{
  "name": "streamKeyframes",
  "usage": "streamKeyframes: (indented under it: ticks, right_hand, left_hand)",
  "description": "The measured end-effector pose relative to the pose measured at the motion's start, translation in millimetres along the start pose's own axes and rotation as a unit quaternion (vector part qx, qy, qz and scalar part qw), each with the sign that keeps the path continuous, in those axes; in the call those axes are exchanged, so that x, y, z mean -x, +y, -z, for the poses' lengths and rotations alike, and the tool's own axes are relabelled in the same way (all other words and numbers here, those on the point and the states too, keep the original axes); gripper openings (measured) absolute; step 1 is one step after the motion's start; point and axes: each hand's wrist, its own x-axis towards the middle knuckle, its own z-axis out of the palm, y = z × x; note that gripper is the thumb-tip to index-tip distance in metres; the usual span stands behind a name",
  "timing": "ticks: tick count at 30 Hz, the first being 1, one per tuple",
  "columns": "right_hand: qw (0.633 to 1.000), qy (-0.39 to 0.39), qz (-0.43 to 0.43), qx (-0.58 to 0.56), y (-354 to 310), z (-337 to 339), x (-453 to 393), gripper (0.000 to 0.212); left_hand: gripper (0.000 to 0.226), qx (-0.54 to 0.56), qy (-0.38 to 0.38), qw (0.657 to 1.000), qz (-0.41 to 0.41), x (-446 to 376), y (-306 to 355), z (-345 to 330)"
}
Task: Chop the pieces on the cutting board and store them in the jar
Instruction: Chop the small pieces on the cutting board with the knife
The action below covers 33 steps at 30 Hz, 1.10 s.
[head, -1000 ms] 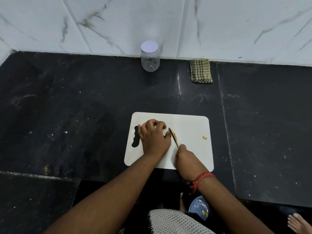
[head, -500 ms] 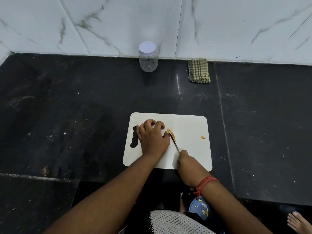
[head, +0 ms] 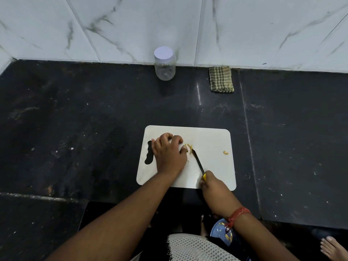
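A white cutting board (head: 212, 140) lies on the black counter. My left hand (head: 168, 152) rests on its left part with curled fingers, its thumb pinching the small yellow pieces (head: 188, 147). My right hand (head: 212, 187) grips the yellow handle of a knife (head: 197, 161); the dark blade's tip touches those pieces. One more small yellow piece (head: 225, 152) lies alone near the board's right edge. A clear jar (head: 164, 67) with a white lid on stands at the back against the wall.
A folded green checked cloth (head: 221, 79) lies at the back right of the jar, against the marble wall. A blue plate (head: 223, 230) with yellow bits sits below the counter edge by my right wrist. A bare foot (head: 333, 248) shows at bottom right.
The knife has drawn back toward me and lowered, its blade now lying flatter with the tip at the pieces. My left hand stays in place on the board.
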Motion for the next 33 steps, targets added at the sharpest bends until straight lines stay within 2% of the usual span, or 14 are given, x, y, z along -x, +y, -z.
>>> streamKeyframes:
  ticks: [11,14,27,33]
  right_hand:
    - [0.997,-0.016,-0.031,-0.065,-7,7,-1,0.013]
    - [0.997,-0.009,-0.033,-0.075,-6,8,0,0.014]
    - [0.996,0.024,-0.033,-0.079,4,13,-7,0.015]
    - [0.996,0.027,-0.030,-0.083,4,14,-6,0.016]
  left_hand:
    - [0.013,0.014,-0.006,1.000,-0.013,1,-2,3]
    - [0.018,0.016,-0.011,0.999,-0.035,4,-5,4]
    - [0.012,0.002,-0.032,0.993,-0.114,11,-4,8]
    - [0.020,-0.028,-0.046,0.990,-0.129,7,-3,12]
